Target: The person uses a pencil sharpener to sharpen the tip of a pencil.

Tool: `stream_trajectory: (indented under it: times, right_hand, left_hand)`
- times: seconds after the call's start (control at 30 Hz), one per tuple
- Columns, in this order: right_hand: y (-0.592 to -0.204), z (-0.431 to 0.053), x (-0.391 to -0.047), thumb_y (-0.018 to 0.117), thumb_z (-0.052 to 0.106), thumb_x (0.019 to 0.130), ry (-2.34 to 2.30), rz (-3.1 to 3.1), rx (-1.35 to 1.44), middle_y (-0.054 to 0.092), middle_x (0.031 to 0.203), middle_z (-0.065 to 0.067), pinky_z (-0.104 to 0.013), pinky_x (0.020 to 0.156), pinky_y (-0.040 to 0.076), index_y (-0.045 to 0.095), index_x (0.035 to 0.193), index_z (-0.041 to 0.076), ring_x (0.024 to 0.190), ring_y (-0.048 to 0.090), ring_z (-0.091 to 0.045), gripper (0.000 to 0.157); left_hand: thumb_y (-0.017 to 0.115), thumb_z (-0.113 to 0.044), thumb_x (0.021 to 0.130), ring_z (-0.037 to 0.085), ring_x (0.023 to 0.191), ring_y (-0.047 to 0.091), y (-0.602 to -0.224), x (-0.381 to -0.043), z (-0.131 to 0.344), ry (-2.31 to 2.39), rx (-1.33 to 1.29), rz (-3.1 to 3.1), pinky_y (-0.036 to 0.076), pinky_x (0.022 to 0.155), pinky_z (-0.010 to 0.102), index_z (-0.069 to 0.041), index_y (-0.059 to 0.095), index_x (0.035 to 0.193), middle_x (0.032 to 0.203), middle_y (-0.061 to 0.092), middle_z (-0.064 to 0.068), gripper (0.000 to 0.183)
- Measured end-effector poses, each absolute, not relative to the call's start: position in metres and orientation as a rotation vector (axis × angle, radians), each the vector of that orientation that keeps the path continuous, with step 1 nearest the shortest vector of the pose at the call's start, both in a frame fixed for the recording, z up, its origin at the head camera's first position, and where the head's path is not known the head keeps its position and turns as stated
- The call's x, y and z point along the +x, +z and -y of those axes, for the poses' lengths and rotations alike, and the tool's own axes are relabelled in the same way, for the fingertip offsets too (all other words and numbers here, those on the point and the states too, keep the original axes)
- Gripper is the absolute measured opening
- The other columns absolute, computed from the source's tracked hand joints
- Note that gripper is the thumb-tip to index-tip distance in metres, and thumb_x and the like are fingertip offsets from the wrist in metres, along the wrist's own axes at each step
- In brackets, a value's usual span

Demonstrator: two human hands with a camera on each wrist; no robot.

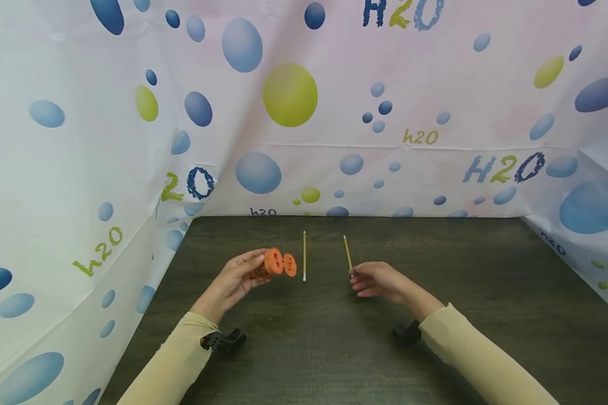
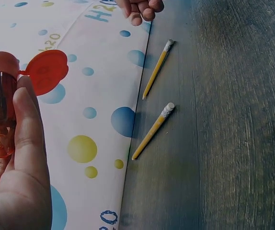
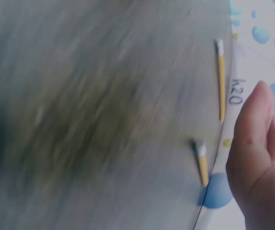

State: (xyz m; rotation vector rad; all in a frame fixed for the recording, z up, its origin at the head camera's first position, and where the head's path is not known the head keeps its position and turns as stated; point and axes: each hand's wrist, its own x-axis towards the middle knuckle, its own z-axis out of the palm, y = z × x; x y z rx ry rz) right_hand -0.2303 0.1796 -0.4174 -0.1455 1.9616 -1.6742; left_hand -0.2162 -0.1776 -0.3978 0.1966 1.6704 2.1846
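My left hand (image 1: pixel 238 278) grips an orange pencil sharpener (image 1: pixel 272 261) with two holes in its top, held above the table. Its round orange lid (image 2: pixel 46 72) is flipped up on a hinge, and a see-through body shows below it in the left wrist view. My right hand (image 1: pixel 377 280) hovers with loosely bent fingers at the eraser end of one yellow pencil (image 1: pixel 347 250), overlapping it in the head view. In the left wrist view, the right hand's fingers stand apart from that pencil (image 2: pixel 158 69). A second yellow pencil (image 1: pixel 304 256) lies between the two hands, tip pointing away.
Both pencils lie on a dark wood-grain table (image 1: pixel 304 349). A white sheet with blue and green dots and "H2O" lettering (image 1: pixel 504 169) hangs behind the table and along its sides. Black straps (image 1: pixel 223 340) sit on both wrists.
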Motion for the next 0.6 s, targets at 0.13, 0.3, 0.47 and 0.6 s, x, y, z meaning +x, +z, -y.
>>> stream_trajectory:
  times: [0.13, 0.3, 0.47, 0.6]
  right_hand:
    - [-0.419, -0.170, -0.226, 0.040, 0.020, 0.111, -1.682, -1.967, -0.166, 0.068, 0.114, -0.007, -0.031, 0.091, 0.062, 0.047, 0.142, -0.015, 0.098, 0.068, -0.009, 0.047]
    - [-0.421, -0.155, -0.220, 0.038, 0.019, 0.111, -1.708, -1.944, -0.173, 0.050, 0.145, -0.030, -0.045, 0.107, 0.056, 0.039, 0.149, -0.014, 0.125, 0.062, -0.031, 0.050]
    - [-0.421, -0.139, -0.216, 0.037, 0.017, 0.111, -1.760, -1.902, -0.145, 0.040, 0.153, -0.034, -0.051, 0.112, 0.051, 0.035, 0.152, -0.013, 0.142, 0.046, -0.046, 0.051]
    - [-0.420, -0.128, -0.217, 0.039, 0.016, 0.110, -1.806, -1.878, -0.103, 0.042, 0.151, -0.031, -0.051, 0.112, 0.051, 0.034, 0.153, -0.011, 0.139, 0.048, -0.044, 0.050]
  left_hand:
    - [0.055, -0.019, 0.107, 0.003, 0.091, 0.071, -0.400, -0.218, 0.178, 2.189, 0.191, -1.671, 0.061, 0.084, 0.020, -0.020, 0.062, 0.123, 0.102, 0.074, -0.011, 0.018]
    - [0.054, -0.019, 0.108, 0.002, 0.091, 0.071, -0.401, -0.218, 0.178, 2.186, 0.193, -1.675, 0.061, 0.085, 0.020, -0.018, 0.061, 0.127, 0.101, 0.074, -0.012, 0.020]
    - [0.053, -0.019, 0.108, 0.002, 0.091, 0.071, -0.402, -0.218, 0.178, 2.187, 0.204, -1.675, 0.061, 0.085, 0.020, -0.019, 0.061, 0.126, 0.101, 0.075, -0.012, 0.019]
    - [0.054, -0.020, 0.108, 0.002, 0.091, 0.071, -0.403, -0.218, 0.177, 2.183, 0.212, -1.665, 0.061, 0.084, 0.020, -0.018, 0.061, 0.127, 0.101, 0.074, -0.011, 0.020]
